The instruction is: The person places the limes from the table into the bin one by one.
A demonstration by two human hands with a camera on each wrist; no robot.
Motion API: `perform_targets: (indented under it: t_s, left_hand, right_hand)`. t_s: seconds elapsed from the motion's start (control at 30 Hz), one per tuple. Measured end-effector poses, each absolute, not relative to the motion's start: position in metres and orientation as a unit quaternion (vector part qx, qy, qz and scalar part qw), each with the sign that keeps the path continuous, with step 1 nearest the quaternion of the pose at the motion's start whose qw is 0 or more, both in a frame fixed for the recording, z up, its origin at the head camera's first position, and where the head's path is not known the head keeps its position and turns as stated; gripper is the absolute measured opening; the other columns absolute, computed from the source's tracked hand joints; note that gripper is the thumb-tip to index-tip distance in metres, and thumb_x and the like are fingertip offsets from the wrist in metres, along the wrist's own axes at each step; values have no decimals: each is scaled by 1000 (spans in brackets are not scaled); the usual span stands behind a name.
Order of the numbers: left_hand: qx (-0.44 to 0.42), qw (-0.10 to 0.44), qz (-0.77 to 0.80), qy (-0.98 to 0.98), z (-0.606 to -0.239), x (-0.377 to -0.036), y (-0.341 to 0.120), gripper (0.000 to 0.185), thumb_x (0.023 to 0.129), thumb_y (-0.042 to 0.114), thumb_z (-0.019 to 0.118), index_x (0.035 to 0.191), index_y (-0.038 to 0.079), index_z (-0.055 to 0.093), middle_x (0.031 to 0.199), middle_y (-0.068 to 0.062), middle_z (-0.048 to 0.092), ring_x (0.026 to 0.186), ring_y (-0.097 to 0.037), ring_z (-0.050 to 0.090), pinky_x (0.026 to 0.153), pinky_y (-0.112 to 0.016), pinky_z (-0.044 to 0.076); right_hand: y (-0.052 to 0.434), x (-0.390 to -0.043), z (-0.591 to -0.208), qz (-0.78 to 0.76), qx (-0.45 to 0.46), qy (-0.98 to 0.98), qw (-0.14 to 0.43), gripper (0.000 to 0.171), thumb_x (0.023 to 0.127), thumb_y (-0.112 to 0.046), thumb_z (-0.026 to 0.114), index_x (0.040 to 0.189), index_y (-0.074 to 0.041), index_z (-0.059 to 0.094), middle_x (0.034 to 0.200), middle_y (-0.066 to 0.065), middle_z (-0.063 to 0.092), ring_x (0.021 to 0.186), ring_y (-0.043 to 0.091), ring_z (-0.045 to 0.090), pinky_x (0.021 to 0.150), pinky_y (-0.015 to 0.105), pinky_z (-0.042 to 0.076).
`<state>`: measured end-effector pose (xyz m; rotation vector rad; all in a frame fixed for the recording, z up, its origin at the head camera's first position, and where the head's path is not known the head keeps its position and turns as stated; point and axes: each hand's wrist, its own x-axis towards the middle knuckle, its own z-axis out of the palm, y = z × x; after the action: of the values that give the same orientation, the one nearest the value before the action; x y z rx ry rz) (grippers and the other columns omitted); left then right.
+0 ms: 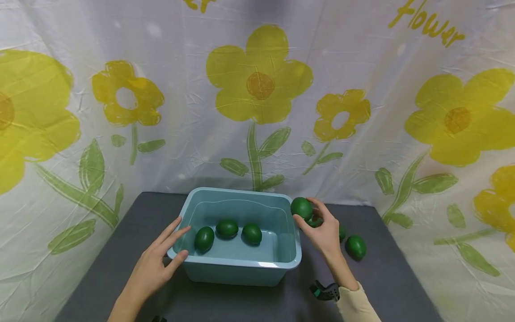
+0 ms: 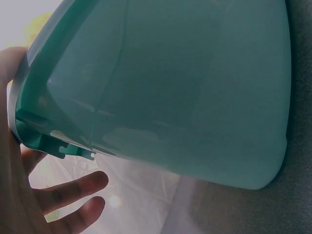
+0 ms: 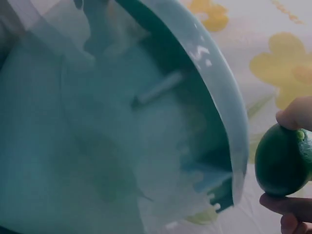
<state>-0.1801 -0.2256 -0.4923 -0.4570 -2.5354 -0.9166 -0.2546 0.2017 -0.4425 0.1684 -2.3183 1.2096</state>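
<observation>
I see my right hand (image 1: pixel 322 230) pinching 1 lime (image 1: pixel 301 208) between thumb and fingertips, held just outside the tub's (image 1: pixel 241 264) right rim at its far corner, level with the edge. The risk I judge: the pinch is shallow on a smooth, round fruit, so the lime could slip and drop outside the tub, or clip the rim and bounce off across the mat (image 1: pixel 386 277). My left hand (image 1: pixel 158 264) rests at the tub's left wall, fingers spread and straight, thumb on the rim near the front corner; a hard knock from the right could shove the light tub sideways against it. By my count: 3 limes (image 1: pixel 227 228) inside the tub, 1 in hand, 1 lime (image 1: pixel 356 247) clear on the mat right of the tub, and at least 1 more partly hidden behind my right hand, so I cannot fix the total; 1 tub.
</observation>
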Motion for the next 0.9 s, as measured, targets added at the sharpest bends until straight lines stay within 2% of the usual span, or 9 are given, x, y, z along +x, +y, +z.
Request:
perform_targets:
  t_s: [0.47, 0.57, 0.73, 0.8, 0.9]
  left_hand:
    - [-163, 206, -320, -910, -492, -181, -226, 55, 100, 29, 74, 153, 27, 59, 170, -3, 39, 139, -44, 55, 85, -66, 54]
    - [-164, 205, -319, -911, -492, -181, -226, 55, 101, 30, 74, 153, 27, 59, 170, -3, 39, 138, -43, 55, 83, -65, 55]
    - [-163, 202, -319, -912, -490, -180, -226, 54, 101, 30, 74, 152, 24, 60, 170, -4, 39, 138, -43, 55, 82, -63, 55]
    - [-163, 199, -319, -912, -490, -180, -226, 54, 101, 30, 74, 153, 24, 59, 170, -3, 39, 138, -43, 56, 80, -60, 56]
    - [-163, 199, -319, -912, -490, -180, -225, 54, 101, 30, 74, 152, 23, 60, 170, -3, 39, 139, -43, 55, 81, -61, 55]
  right_hand:
    - [184, -257, -445, 456, 130, -861, 186, 57, 88, -27, 88, 139, -16, 68, 88, 5, 76, 61, 14, 53, 52, 27, 42]
    - [182, -259, -444, 442, 127, -870, 177, 59, 87, -29, 89, 140, -18, 67, 94, 7, 78, 63, 15, 53, 56, 28, 41]
    - [180, -263, -442, 400, 135, -892, 164, 62, 87, -33, 88, 142, -16, 66, 114, 14, 78, 77, 18, 59, 68, 35, 46]
    - [179, -265, -441, 384, 139, -899, 159, 63, 87, -35, 87, 143, -15, 65, 115, 14, 78, 78, 18, 59, 69, 35, 45]
    - [179, -266, -439, 371, 144, -904, 158, 64, 86, -35, 88, 142, -14, 65, 114, 14, 78, 73, 18, 55, 66, 35, 43]
